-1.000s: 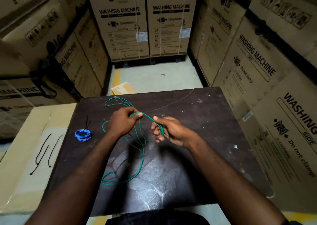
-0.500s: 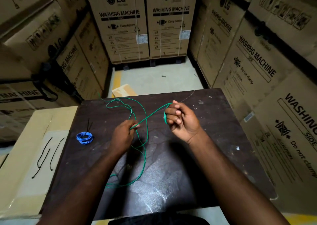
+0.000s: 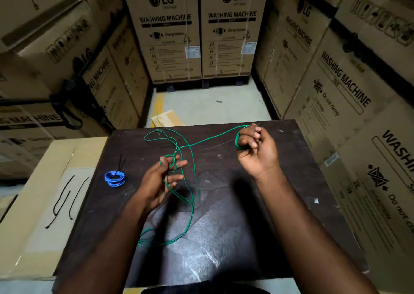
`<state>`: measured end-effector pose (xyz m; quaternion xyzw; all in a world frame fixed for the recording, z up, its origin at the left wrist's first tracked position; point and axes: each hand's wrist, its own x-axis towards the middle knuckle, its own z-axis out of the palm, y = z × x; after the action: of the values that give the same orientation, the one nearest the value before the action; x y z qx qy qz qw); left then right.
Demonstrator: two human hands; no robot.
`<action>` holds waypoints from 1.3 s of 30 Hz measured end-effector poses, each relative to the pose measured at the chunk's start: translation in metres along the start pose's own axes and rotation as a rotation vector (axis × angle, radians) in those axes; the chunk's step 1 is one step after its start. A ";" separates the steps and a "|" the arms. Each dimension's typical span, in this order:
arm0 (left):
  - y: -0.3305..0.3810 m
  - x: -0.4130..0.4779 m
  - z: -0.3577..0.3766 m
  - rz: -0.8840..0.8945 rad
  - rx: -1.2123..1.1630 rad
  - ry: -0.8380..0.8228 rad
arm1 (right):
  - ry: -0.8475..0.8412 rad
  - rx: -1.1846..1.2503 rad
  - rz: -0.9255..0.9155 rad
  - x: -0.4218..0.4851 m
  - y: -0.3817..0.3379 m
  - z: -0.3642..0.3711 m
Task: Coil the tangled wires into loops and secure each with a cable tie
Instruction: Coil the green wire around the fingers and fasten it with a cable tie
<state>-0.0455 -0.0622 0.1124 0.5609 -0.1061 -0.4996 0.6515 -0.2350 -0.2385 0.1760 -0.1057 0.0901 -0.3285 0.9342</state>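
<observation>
A long green wire (image 3: pixel 192 195) sprawls in loose curves over the dark tabletop (image 3: pixel 224 249). My right hand (image 3: pixel 257 150) is raised near the table's far right edge, its fingers closed on a small green coil wrapped around them. A taut strand runs from it down-left to my left hand (image 3: pixel 161 181), whose fingers are spread with the wire threading loosely between them. A blue wire coil (image 3: pixel 115 178), bound with a black cable tie, lies on the table to the left of my left hand.
Several loose black cable ties (image 3: pixel 67 199) lie on a flat cardboard box (image 3: pixel 33 226) to the left of the table. Stacked washing machine cartons (image 3: pixel 170 31) wall in all sides. A cardboard scrap (image 3: pixel 165 119) lies on the floor beyond the table.
My right hand has drawn up and to the right with the coil, pulling the strand taut. My left hand has loosened its pinch and spread its fingers, letting wire slide through.
</observation>
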 end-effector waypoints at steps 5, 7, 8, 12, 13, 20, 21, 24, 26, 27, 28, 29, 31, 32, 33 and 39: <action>-0.008 0.011 -0.025 -0.077 -0.209 0.180 | -0.016 0.038 -0.062 0.001 -0.015 0.009; -0.012 0.010 -0.035 -0.113 -0.235 0.231 | -0.005 0.033 -0.083 0.001 -0.022 0.009; -0.013 0.010 -0.038 -0.123 -0.248 0.258 | -0.003 0.030 -0.086 0.001 -0.024 0.007; -0.011 0.013 -0.035 -0.128 -0.356 0.391 | 0.000 0.031 -0.062 0.002 -0.019 0.000; -0.010 0.014 -0.034 -0.125 -0.417 0.407 | 0.009 0.026 -0.063 0.002 -0.018 -0.001; -0.008 0.015 -0.024 -0.094 -0.359 0.430 | 0.078 -0.149 -0.065 -0.003 -0.009 -0.003; -0.012 0.018 -0.024 -0.078 -0.268 0.427 | 0.093 -0.179 -0.045 -0.004 -0.006 -0.005; -0.023 0.022 -0.031 0.112 0.167 0.529 | 0.117 -0.251 0.009 -0.007 0.002 -0.006; -0.027 0.025 -0.043 0.299 0.713 0.618 | 0.132 -0.300 0.033 -0.008 0.009 -0.006; -0.027 0.025 -0.043 0.373 0.964 0.632 | 0.137 -0.336 0.042 -0.009 0.013 -0.006; -0.026 0.023 -0.039 0.453 1.122 0.595 | 0.137 -0.387 0.052 -0.009 0.017 -0.007; -0.024 0.018 -0.030 0.517 1.177 0.492 | 0.133 -0.455 0.068 -0.011 0.022 -0.008; -0.017 0.008 -0.005 0.628 1.096 0.241 | 0.112 -0.614 0.121 -0.013 0.032 -0.009; -0.015 0.005 0.007 0.671 1.042 0.133 | 0.098 -0.682 0.149 -0.014 0.037 -0.010; -0.012 0.003 0.019 0.700 0.987 0.063 | 0.086 -0.734 0.169 -0.015 0.042 -0.009; 0.001 0.000 0.055 0.622 0.651 -0.091 | 0.045 -0.770 0.189 -0.017 0.049 -0.006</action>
<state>-0.0833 -0.0970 0.1327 0.6556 -0.4497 -0.2451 0.5549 -0.2208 -0.1911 0.1592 -0.4320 0.2365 -0.1856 0.8503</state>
